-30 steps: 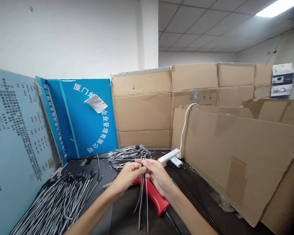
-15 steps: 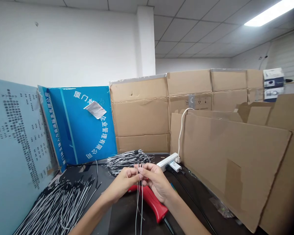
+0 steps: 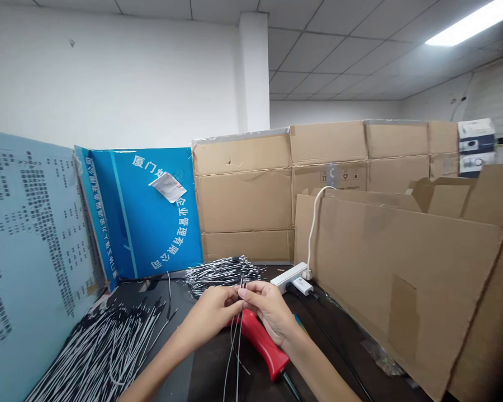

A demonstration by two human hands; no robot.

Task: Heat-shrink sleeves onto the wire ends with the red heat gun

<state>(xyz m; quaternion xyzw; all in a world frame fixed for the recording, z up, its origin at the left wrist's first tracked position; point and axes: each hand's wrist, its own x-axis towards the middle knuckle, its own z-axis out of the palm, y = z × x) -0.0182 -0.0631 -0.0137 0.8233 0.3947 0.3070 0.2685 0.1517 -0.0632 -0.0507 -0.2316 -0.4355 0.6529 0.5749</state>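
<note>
- A few thin black-and-white wires are pinched at their upper ends between two bare hands, above the middle of a dark tabletop, their lengths hanging down toward the viewer.
- The left hand closes thumb and fingers on the wires; the right hand grips them just beside it, fingertips meeting.
- Below the hands lies a red-handled tool, a dark cord running from its near end.
- Just beyond, a bundle of similar wires lies across the table; a larger heap spreads at left.
- To the right of the bundle, a white power strip holds a white plug-in block.
- Cardboard panels and a blue printed board wall the workspace at the back.
</note>
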